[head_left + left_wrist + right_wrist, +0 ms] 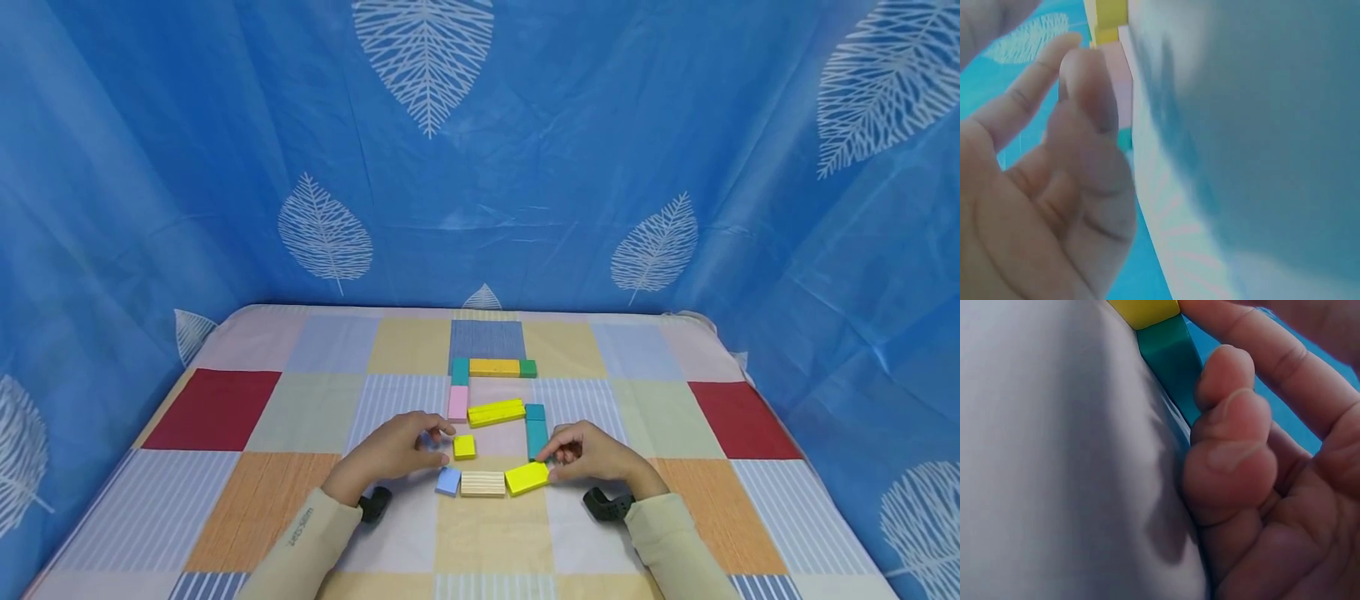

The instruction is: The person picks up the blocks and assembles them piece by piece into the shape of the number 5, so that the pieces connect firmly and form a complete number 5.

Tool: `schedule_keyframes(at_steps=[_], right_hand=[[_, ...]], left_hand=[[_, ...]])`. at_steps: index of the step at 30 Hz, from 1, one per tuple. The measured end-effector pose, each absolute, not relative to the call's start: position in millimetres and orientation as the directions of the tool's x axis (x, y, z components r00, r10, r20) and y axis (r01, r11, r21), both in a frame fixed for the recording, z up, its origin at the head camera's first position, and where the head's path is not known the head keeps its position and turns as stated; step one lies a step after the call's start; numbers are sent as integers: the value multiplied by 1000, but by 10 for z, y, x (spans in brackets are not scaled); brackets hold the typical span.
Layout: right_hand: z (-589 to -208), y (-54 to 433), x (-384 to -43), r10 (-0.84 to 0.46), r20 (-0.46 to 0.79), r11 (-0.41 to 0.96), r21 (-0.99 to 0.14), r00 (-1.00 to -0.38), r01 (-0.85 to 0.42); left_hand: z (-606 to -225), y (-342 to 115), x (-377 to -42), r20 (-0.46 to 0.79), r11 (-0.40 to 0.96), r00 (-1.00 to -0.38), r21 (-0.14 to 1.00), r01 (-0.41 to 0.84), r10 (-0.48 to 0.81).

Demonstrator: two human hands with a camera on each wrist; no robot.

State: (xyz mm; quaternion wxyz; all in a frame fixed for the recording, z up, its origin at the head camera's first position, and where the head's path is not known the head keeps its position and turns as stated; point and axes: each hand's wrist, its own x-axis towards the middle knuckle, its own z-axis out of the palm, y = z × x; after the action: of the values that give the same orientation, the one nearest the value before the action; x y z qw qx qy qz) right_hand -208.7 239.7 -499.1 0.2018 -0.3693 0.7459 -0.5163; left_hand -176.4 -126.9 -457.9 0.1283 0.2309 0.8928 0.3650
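In the head view my right hand (pixel 592 452) is at the right end of a yellow rectangular block (pixel 527 478), index fingertip at its far corner and thumb at its near end, pinching it. The right wrist view has that index finger against the yellow block (pixel 1147 309), the other fingers curled below. My left hand (pixel 401 448) hovers beside a small yellow square block (pixel 465 447), thumb and index apart with nothing between them. Just below its thumb lies a blue block (pixel 448 481). A striped pale wooden block (pixel 482 484) sits between the blue and yellow ones.
Farther back, teal (pixel 460 372), orange (pixel 494 367), green (pixel 528 368) and pink (pixel 457 403) blocks form a line with a corner. Slanted yellow blocks (pixel 496 412) and teal blocks (pixel 536 433) continue it. A patchwork cloth (pixel 300 417) covers the table; blue leaf-print curtains (pixel 525 167) surround it.
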Motion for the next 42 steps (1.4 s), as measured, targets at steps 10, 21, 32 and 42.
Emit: schedule_keyframes(at_steps=[10,21,32,42], right_hand=[[-5016,2348,-2090,-760,64,202,-923,-646,-328],[-4987,2329,-2083,-759,58,208,-922,-649,-325],[-4973,2372,-2083,-760,70,206,-917,-646,-341],[-4986,2403,-2084,-763,81,195,-917,-641,-348]], left_hand=[[-4577,-1017,-1867,-103,744,-907,613,266,409],[-4585,-1032,-1878,-147,796,-923,565,218,357],[-4557,-1238,-1801,-129,815,-942,546,194,310],[-4538,-1408,-1759,-112,731,-913,641,235,392]])
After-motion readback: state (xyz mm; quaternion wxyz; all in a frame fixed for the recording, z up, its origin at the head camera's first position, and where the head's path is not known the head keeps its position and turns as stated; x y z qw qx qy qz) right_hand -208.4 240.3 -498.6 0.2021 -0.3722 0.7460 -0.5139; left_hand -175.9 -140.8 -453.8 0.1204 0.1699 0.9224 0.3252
